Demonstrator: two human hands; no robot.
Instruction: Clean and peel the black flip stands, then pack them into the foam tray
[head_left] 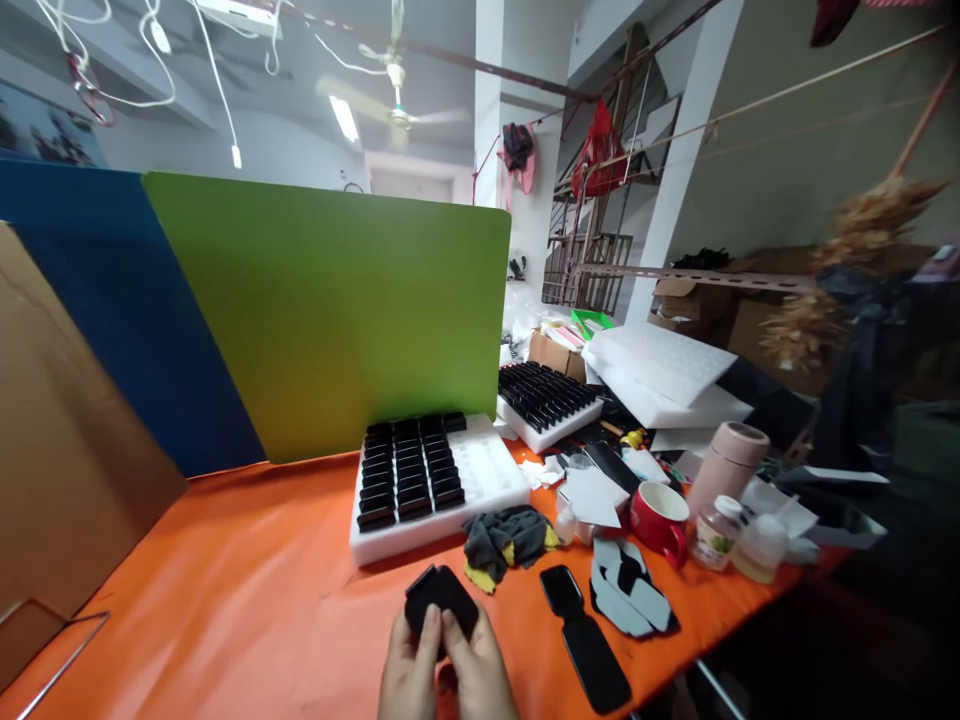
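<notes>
My left hand (pixel 407 664) and my right hand (pixel 480 668) are together at the front of the table. Between them they hold a flat black piece with rounded corners (pixel 451 592), both thumbs pressed on its near face. It seems to have two overlapping parts; its exact kind I cannot make out. Right of my hands lies a long black two-part piece (pixel 592 655), opened out flat, its far part glossy. A grey and yellow cloth (pixel 510 540) is crumpled just beyond my hands. Behind it, a white foam tray (pixel 491 470) holds rows of upright black pieces (pixel 411 470).
Grey and black rounded cut-outs (pixel 630 590) lie at the right. Past them stand a red mug (pixel 654 515), a pink flask (pixel 724 465) and small bottles (pixel 716 530). Another filled foam tray (pixel 547 430) sits farther back. A green and blue panel (pixel 337 310) rises behind the orange tabletop (pixel 247 590).
</notes>
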